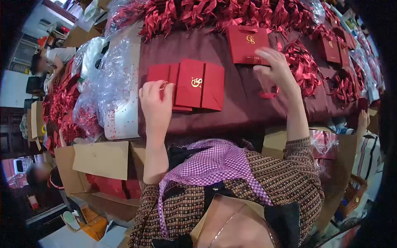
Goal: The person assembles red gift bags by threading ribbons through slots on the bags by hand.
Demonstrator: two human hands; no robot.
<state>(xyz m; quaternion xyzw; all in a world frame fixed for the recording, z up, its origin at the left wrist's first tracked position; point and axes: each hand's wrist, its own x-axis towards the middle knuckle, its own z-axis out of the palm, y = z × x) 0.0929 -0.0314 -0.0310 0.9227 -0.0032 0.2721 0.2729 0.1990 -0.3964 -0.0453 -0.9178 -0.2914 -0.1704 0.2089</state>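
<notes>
Two flat red bags lie side by side on the maroon cloth, the right one a red bag with gold letters (pixel 211 87), the other a red bag (pixel 159 73) partly under it. My left hand (pixel 156 97) is over the left bag, thumb and fingers pinched near a small reddish loop; what they hold is too small to make out. My right hand (pixel 276 70) is raised over the cloth, fingers apart and slightly blurred, just below another red bag (pixel 248 43). A red ribbon end (pixel 268 95) shows beneath it.
Red ribbons (pixel 186 16) line the table's far edge, with a ribbon bundle (pixel 304 66) at right. Clear plastic bags (pixel 118 70) lie at left. Open cardboard boxes (pixel 101 161) stand at the near edge. Other people work at far left and right.
</notes>
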